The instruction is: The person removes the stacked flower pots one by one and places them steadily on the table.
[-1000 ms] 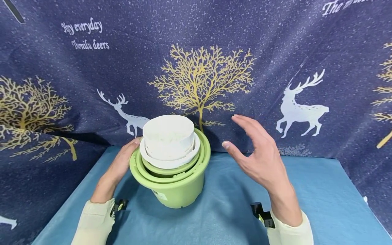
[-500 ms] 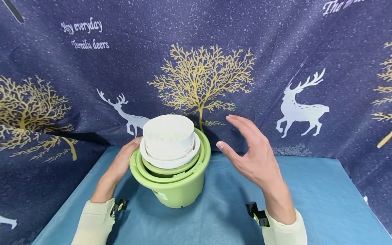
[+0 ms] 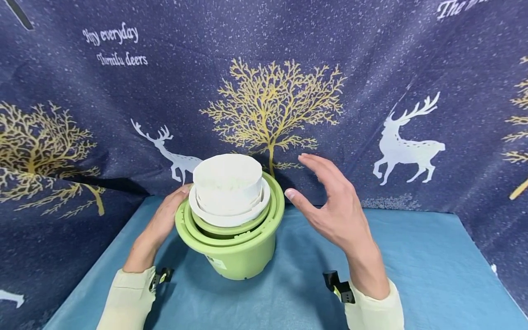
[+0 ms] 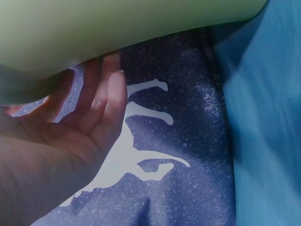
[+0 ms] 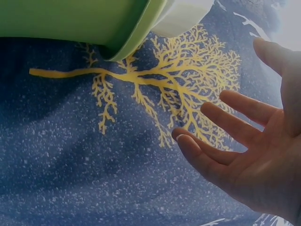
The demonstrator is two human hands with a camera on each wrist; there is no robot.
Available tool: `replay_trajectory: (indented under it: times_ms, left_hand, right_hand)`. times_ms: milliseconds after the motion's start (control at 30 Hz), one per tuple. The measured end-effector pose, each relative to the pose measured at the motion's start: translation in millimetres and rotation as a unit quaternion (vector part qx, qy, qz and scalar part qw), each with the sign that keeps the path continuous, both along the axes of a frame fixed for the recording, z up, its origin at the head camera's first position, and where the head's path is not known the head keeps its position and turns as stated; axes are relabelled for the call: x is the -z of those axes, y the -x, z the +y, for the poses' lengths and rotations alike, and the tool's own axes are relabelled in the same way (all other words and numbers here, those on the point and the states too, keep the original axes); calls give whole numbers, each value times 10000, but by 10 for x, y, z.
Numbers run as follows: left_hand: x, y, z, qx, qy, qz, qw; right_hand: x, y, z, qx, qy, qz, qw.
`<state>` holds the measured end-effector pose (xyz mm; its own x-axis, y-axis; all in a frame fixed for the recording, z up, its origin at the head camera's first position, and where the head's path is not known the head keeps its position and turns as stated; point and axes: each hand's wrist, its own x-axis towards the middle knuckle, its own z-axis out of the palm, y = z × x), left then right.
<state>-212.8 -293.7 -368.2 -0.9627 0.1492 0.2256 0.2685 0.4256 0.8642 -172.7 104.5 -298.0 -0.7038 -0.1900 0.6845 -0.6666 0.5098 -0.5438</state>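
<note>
A green flowerpot (image 3: 245,259) stands on the table, with smaller green pots nested in it. On top sits an upside-down white pot (image 3: 227,183) within a white rim (image 3: 222,221). Alongside the pot's left rim lies my left hand (image 3: 162,217), its thumb hidden in the head view. In the left wrist view, the extended fingers (image 4: 115,92) reach up against the green pot wall (image 4: 141,21). My right hand (image 3: 336,208) hovers to the right of the stack, apart from it, fingers spread and nothing held. The right wrist view shows its palm (image 5: 263,174) below the green rim (image 5: 141,33).
Blue cloth (image 3: 416,270) covers the table. A dark blue curtain (image 3: 264,36) printed with gold trees and white deer hangs close behind the stack. Small camera mounts (image 3: 340,288) sit on both wrists.
My right hand has moved left, closer to the pot stack. The left hand and the stacked pots have stayed in place.
</note>
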Motion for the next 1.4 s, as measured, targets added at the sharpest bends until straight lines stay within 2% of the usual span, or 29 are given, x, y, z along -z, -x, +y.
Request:
replay_trajectory:
  times_ms: [733,1400]
  left_hand:
    - [11,12,7,59,-120,72,9999]
    - [-11,-6,9,40,-73,-34,10000]
  right_hand:
    - [83,55,-140,-346,-229,142,9990]
    - [142,110,-245,-587,-389,323,9970]
